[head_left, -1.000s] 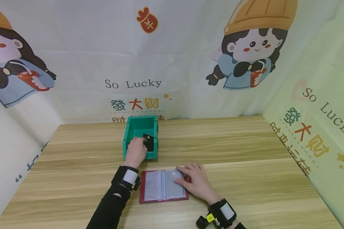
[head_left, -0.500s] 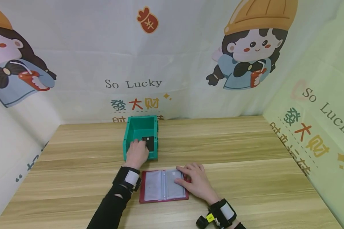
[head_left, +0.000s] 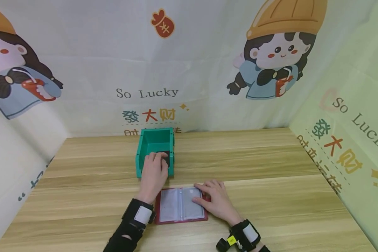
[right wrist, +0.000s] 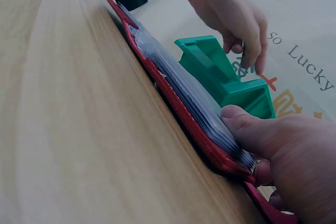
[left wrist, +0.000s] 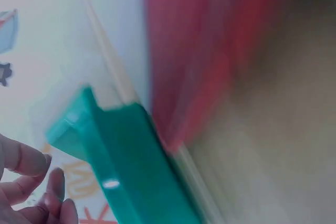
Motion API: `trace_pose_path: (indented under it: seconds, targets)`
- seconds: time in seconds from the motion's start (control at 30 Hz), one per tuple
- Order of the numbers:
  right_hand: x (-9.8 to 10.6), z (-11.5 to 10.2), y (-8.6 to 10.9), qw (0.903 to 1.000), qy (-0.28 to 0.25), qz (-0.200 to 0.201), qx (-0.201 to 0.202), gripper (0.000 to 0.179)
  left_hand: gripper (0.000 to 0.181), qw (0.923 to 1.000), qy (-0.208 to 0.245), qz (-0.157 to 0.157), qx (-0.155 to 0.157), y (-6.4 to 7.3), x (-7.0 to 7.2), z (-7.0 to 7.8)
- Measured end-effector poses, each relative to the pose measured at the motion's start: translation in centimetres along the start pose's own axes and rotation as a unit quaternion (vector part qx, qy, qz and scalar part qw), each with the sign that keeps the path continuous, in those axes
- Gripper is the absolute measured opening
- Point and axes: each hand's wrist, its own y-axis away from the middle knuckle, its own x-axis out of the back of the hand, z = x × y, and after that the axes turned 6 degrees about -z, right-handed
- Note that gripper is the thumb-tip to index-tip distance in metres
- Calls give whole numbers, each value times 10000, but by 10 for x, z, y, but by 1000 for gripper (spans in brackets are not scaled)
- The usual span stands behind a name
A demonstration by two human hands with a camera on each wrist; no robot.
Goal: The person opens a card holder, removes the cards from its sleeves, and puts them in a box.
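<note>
A red card holder (head_left: 169,206) lies spread on the table, its clear plastic sleeves facing up. My right hand (head_left: 218,201) grips its right edge; in the right wrist view the thumb (right wrist: 239,116) presses on the stacked sleeves (right wrist: 191,90) and the fingers curl round the edge. Above the near end of a green bin (head_left: 154,134), my left hand (head_left: 154,173) hangs with bent fingers. Partly hidden behind that hand is a black card (head_left: 167,161) inside the bin. Nothing shows between the left fingertips (left wrist: 55,179) in the left wrist view.
The wooden table (head_left: 255,161) meets a printed cloth backdrop (head_left: 204,70) at the back and both sides. The bin stands near the back edge, behind the card holder. Each wrist wears a black strap (head_left: 244,234).
My left hand has shifted slightly right and lifted from lower in the bin, now covering more of the black card. The right hand and card holder stay in place.
</note>
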Motion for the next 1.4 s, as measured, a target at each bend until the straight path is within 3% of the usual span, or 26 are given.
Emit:
trace_pose_path:
  seconds: [0.07, 0.13, 0.33, 0.5, 0.7, 1.13, 1.27, 1.4]
  targets:
    - [-1, 1, 0, 10000, 9, 63, 41, 44, 17, 9996, 209, -12, -192, 10, 0, 6]
    - [-1, 1, 0, 9999, 25, 128, 69, 43, 15, 9984, 455, -228, -248, 19, -1, 12]
    - [-1, 1, 0, 9999, -32, 158, 31, 42, 15, 9839, 1107, -1397, 115, 43, -2, 18]
    - [0, 0, 0, 9999, -70, 139, -43, 42, 9, 9729, 1196, -1945, 356, 50, -6, 15]
    - [1, 0, 0, 9996, -170, 218, -54, 40, 10, 9636, 1227, -2351, 327, 52, -9, 10]
    - [0, 0, 2, 9959, -638, 625, 172, 18, 13, 9515, 1679, -2480, 706, 55, -7, 5]
    - [0, 2, 2, 9907, -958, 834, 491, 5, 14, 9486, 1735, -2541, 743, 56, -7, 5]
    - [0, 6, 1, 9798, -1392, 960, 1070, 18, 14, 9482, 1755, -2544, 728, 56, -8, 3]
